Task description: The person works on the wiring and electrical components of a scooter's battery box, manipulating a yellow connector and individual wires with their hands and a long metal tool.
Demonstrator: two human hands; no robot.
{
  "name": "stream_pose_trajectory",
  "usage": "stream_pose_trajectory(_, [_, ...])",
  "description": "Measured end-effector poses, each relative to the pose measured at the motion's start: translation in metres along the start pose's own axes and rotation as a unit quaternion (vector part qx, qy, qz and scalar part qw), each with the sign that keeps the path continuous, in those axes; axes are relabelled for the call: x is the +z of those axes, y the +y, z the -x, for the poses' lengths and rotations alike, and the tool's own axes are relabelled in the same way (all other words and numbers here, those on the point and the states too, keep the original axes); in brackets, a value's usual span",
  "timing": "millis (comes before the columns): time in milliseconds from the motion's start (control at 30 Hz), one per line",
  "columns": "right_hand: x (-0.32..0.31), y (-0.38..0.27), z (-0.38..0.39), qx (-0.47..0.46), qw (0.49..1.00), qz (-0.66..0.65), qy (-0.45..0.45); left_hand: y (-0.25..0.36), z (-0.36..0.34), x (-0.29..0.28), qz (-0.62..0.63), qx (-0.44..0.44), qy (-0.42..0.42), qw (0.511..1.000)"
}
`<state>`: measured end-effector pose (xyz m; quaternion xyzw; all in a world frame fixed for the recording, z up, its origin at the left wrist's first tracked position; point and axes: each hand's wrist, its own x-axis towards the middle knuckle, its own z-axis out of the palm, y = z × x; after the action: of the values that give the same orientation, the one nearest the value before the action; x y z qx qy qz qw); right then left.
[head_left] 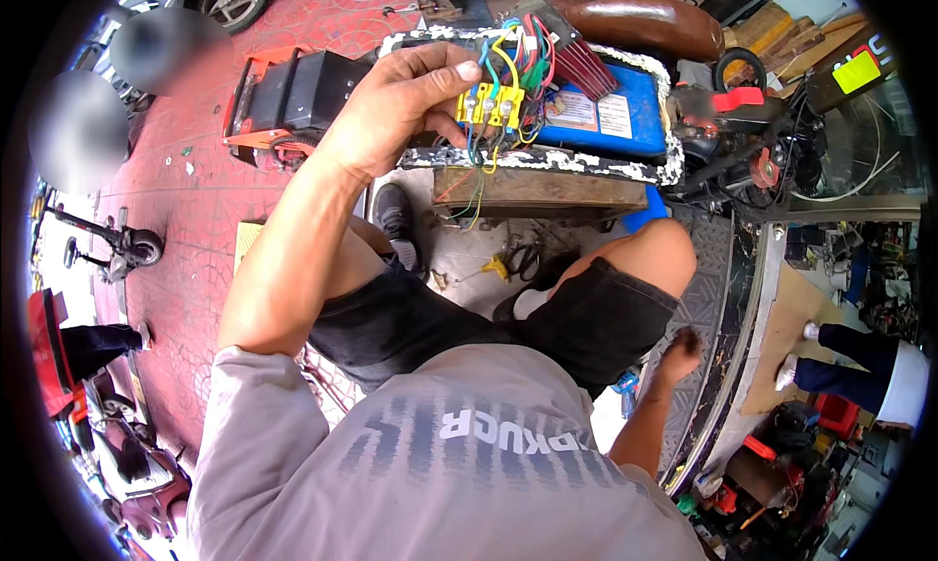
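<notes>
My left hand is closed at the left edge of a yellow terminal block with metal screws. Thumb on the near side, the other fingers go partly behind it. Blue, yellow, red and green wires run from the block to a finned reddish-grey box. A blue battery pack lies beside them in an open tray with a chipped black-and-white rim. Low at my right side hangs my right hand, away from the tray; its fingers are dark and unclear. A blue tool shows near it.
A black box in an orange frame stands left of the tray. Below the tray is a wooden-looking board. Yellow-handled scissors or pliers and black loops lie between my feet. A brown seat sits behind. People stand at both sides.
</notes>
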<state>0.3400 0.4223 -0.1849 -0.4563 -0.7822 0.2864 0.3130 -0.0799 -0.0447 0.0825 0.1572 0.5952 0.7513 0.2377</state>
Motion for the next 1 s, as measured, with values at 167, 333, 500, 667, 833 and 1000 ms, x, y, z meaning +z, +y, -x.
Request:
stream_pose_trajectory(167, [0.008,-0.253,-0.048,-0.144,0.964,-0.220,-0.035,-0.003,-0.001,0.001,-0.017,0.017,-0.035,0.999])
stream_pose_trajectory(333, [0.056,-0.401,0.021,-0.419,0.859,-0.188,-0.224,-0.008,0.004,0.003,-0.121,0.056,-0.111,0.985])
stream_pose_trajectory(500, [0.083,-0.503,0.016,-0.665,0.699,-0.113,-0.237,-0.005,0.021,0.021,-0.347,0.172,-0.143,0.911])
stream_pose_trajectory(667, [0.110,-0.512,-0.022,-0.704,0.667,-0.046,-0.240,-0.006,0.029,0.017,-0.368,0.188,-0.104,0.905])
stream_pose_trajectory(833, [0.106,-0.490,-0.029,-0.706,0.677,-0.036,-0.204,-0.008,0.036,-0.003,-0.496,0.153,-0.010,0.855])
stream_pose_trajectory(1000, [0.118,-0.495,-0.043,-0.716,0.680,-0.027,-0.157,-0.028,0.044,-0.006,-0.551,0.061,0.003,0.832])
